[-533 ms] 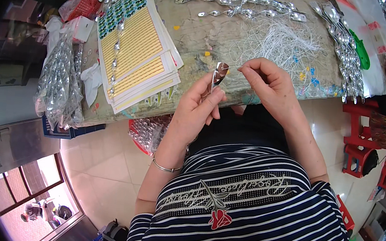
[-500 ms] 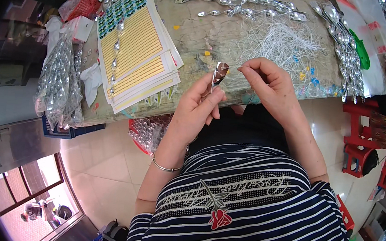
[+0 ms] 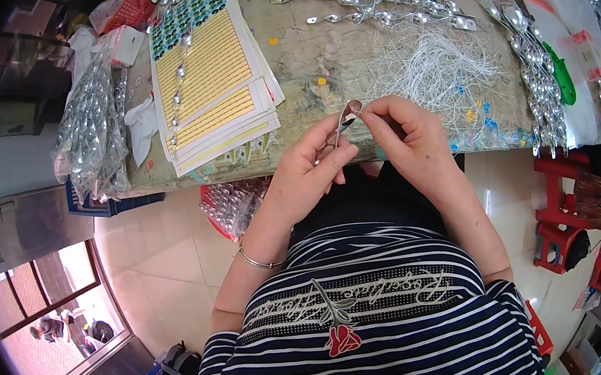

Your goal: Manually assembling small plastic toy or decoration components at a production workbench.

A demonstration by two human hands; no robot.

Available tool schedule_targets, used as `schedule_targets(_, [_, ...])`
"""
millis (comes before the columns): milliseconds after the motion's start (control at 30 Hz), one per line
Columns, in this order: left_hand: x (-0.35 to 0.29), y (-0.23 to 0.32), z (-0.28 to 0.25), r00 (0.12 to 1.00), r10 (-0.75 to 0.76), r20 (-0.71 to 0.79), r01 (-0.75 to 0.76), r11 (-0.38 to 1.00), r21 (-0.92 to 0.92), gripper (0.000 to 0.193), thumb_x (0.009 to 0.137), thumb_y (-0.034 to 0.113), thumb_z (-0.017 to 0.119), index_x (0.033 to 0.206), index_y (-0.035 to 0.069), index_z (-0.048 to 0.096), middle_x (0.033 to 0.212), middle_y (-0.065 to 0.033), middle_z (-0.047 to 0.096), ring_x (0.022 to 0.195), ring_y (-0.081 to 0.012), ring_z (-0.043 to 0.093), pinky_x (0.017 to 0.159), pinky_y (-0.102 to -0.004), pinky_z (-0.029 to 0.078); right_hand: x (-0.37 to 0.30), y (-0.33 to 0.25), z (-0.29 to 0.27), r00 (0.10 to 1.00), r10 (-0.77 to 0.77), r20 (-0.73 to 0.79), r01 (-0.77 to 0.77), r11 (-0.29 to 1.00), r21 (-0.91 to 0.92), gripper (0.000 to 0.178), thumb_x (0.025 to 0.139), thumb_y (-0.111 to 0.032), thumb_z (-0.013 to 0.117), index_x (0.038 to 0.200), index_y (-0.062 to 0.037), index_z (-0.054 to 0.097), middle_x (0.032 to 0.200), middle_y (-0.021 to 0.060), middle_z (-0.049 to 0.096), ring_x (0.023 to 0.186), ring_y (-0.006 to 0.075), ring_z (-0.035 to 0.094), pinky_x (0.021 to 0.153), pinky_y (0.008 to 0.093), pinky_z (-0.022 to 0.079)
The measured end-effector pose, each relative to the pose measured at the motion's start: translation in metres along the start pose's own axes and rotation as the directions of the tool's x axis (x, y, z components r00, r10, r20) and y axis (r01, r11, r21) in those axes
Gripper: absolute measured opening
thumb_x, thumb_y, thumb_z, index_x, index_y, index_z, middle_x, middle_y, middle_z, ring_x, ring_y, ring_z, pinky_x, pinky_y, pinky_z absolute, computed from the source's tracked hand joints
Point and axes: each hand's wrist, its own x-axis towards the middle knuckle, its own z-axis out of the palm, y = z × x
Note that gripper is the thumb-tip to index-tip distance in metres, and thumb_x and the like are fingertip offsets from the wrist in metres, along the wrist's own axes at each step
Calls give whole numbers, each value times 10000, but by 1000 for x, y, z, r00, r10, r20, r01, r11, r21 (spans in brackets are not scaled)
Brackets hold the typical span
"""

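Observation:
My left hand (image 3: pixel 308 166) is closed around a shiny silver metal strip (image 3: pixel 343 117), its rounded end sticking up past the fingers. My right hand (image 3: pixel 419 141) pinches a thin white string (image 3: pixel 359 112) between thumb and forefinger, right beside that end. Whether the string passes through the strip is too small to tell. Both hands are held just over the table's near edge. Beyond the right hand lies a loose tangle of white strings (image 3: pixel 438 66).
Sticker sheets (image 3: pixel 214 68) lie stacked at left, a twisted strip (image 3: pixel 180 76) across them. More twisted silver strips (image 3: pixel 392 14) lie at the back and in a bundle (image 3: pixel 538 88) at right, near a green plastic piece (image 3: pixel 560 76). Bagged strips (image 3: pixel 90 129) hang over the left edge.
My right hand has moved left, bringing the string up to the strip's end. The strip has turned in my left hand and now shows more edge-on.

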Motion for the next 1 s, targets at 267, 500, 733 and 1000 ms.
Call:
schedule_targets(267, [0, -6, -2, 992, 119, 39, -124, 981, 152, 563, 867, 45, 607, 1390, 124, 412, 1006, -35, 598, 652, -32, 486, 534, -163, 419, 0, 5, 3, 974, -221, -45, 210, 962, -172, 102, 877, -91, 614, 934, -6, 620, 768, 25, 599, 662, 53, 541, 574, 215, 446])
schedule_targets(500, [-3, -11, -9, 975, 209, 76, -222, 926, 304, 551, 858, 36, 611, 1374, 127, 441, 928, -13, 540, 695, -50, 491, 560, -188, 447, -2, -4, 0, 995, -96, -35, 93, 992, -81, 107, 855, -122, 626, 878, -17, 627, 713, 34, 543, 585, 95, 543, 508, 253, 427])
schedule_targets(733, [-3, -15, -10, 951, 280, 129, -309, 859, 409, 513, 848, 23, 616, 1338, 107, 488, 880, -23, 518, 697, -72, 502, 564, -199, 460, 4, 4, 0, 999, -30, 30, 26, 992, 124, 124, 885, -122, 624, 958, -22, 624, 868, -20, 560, 753, 36, 508, 672, 189, 411])
schedule_targets(1000, [-12, -13, -11, 978, 176, 114, -203, 929, 310, 468, 832, 50, 622, 1288, 112, 540, 813, -55, 522, 737, -151, 530, 722, -273, 455, 7, 8, -1, 984, 140, 109, -170, 918, 359, 180, 901, -251, 591, 942, -79, 627, 704, -39, 555, 523, 34, 474, 383, 198, 376])
